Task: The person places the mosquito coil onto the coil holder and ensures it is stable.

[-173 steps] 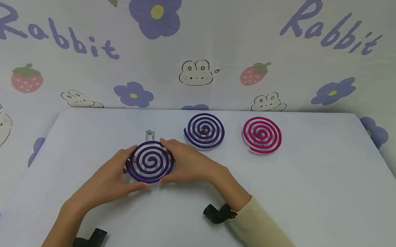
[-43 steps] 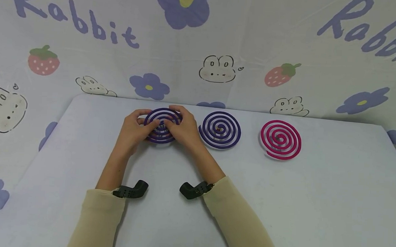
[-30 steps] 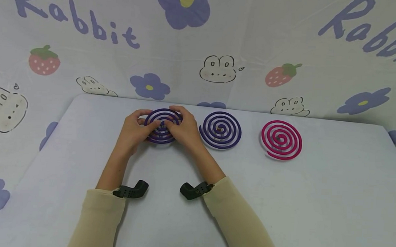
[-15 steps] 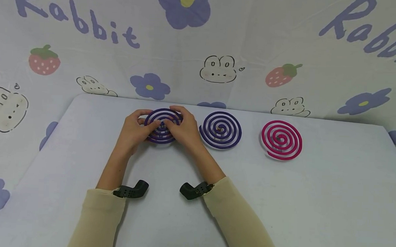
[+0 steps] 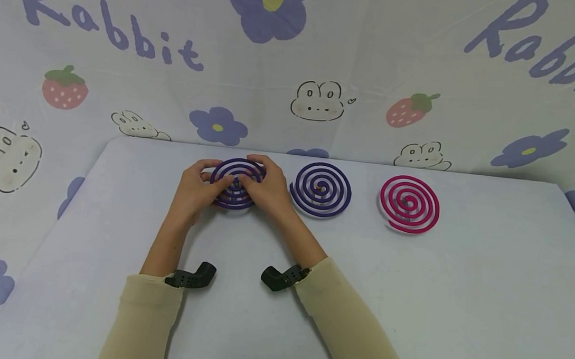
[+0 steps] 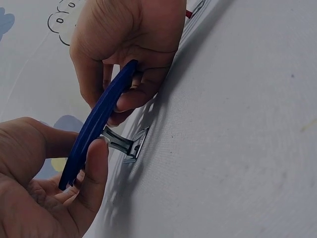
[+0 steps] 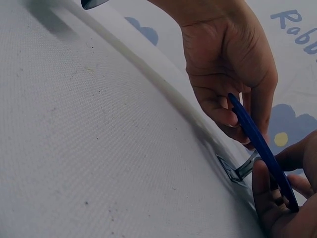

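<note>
Both hands hold a dark blue-purple mosquito coil point(image 5: 235, 204) at the table's back left. My left hand point(image 5: 195, 191) grips its left side, thumb on the top face and fingers around the rim. On the opposite side my right hand point(image 5: 271, 188) pinches it the same way, thumb near the centre. Under the coil, a small metal stand point(image 6: 133, 146) shows in the left wrist view; its upright prong reaches the coil's underside near the thumbs. The coil point(image 7: 262, 148) lies above the stand's flat base in the right wrist view, apart from the table.
Just right of my right hand, a second purple coil point(image 5: 320, 203) sits raised on its stand. Further right is a pink coil point(image 5: 409, 226), also on a stand. The white table point(image 5: 311, 317) ends at a printed cloth backdrop point(image 5: 252, 88).
Since the oldest frame, the hands have carried the held coil back and over its stand, and the thumbs have moved onto its top. Over the last second, hands and coil look nearly still.
</note>
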`<action>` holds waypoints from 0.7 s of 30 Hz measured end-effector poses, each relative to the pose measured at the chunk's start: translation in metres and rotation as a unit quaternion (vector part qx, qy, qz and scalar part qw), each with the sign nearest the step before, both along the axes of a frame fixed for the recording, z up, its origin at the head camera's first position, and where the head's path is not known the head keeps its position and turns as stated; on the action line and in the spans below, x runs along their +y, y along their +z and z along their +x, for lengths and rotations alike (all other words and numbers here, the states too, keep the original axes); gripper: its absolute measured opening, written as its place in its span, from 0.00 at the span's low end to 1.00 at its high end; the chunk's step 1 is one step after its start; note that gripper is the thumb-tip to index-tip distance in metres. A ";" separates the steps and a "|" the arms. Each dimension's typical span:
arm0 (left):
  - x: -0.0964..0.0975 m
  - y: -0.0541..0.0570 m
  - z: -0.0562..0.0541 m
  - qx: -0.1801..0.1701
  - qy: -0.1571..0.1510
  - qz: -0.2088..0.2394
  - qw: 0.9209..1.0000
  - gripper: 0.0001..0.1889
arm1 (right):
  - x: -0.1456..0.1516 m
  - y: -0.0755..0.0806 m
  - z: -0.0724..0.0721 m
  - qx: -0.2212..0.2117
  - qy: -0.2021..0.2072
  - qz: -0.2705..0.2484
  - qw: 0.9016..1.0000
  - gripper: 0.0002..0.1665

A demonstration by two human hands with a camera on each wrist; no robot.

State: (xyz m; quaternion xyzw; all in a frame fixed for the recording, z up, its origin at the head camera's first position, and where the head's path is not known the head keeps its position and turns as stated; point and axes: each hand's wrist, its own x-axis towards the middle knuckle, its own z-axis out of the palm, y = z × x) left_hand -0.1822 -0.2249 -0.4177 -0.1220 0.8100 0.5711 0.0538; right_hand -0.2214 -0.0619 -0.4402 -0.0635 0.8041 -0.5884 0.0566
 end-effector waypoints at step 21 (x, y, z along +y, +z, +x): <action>-0.001 -0.002 -0.001 -0.007 -0.006 0.017 1.000 0.33 | 0.000 0.002 -0.001 0.011 -0.002 0.021 1.000 0.27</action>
